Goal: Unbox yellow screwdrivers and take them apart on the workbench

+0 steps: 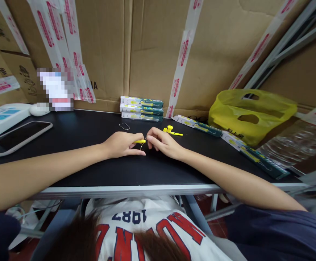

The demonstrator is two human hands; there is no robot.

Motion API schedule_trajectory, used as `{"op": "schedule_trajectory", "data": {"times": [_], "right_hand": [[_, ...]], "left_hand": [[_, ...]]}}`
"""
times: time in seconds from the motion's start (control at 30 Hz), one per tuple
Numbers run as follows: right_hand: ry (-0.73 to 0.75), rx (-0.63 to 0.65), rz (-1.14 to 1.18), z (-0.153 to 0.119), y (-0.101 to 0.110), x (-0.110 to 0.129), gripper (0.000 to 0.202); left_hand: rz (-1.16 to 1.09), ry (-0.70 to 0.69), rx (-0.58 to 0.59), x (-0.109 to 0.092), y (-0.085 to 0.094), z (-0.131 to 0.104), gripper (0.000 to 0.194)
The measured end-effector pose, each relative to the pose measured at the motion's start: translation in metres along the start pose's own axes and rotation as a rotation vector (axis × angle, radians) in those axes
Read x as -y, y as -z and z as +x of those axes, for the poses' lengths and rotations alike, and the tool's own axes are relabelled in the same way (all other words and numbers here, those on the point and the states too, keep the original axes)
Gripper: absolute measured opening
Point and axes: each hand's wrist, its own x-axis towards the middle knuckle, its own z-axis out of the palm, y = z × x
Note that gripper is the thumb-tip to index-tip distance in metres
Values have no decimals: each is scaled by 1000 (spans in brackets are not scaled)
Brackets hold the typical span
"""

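Observation:
My left hand (pixel 124 145), over the middle of the black table, pinches a slim yellow plastic piece (pixel 140 141) between thumb and forefinger. A thin wire loop (pixel 141 146) hangs by the piece, between the hands. Just to the right, my right hand (pixel 162 142) has its fingers closed at the tip of the yellow piece; what they pinch is too small to name. Behind my left hand lies a bent metal wire (pixel 124 126). Small yellow plastic parts (pixel 170 129) rest behind my right hand.
Three slim boxes (pixel 141 108) are stacked at the back of the table (pixel 92 174). More boxes (pixel 197 125) lie at the right, beside a yellow plastic bag (pixel 252 114) and clear plastic packaging (pixel 299 145). A phone (pixel 19 136) and a white power strip (pixel 4 117) are at the left.

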Motion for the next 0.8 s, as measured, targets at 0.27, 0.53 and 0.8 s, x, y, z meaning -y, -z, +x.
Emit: {"op": "schedule_trajectory", "data": {"times": [0.27,0.53,0.8], "right_hand": [[-57,93,221,5,-3,-9,39],[-135,104,341,8,-7,-6,41],[-142,93,324,7,-9,-3,42]], "left_hand": [[-69,-29,87,-1,1,1,41],[104,-43,85,-5,3,2,48],[161,-57,73,-7,2,1,42]]}}
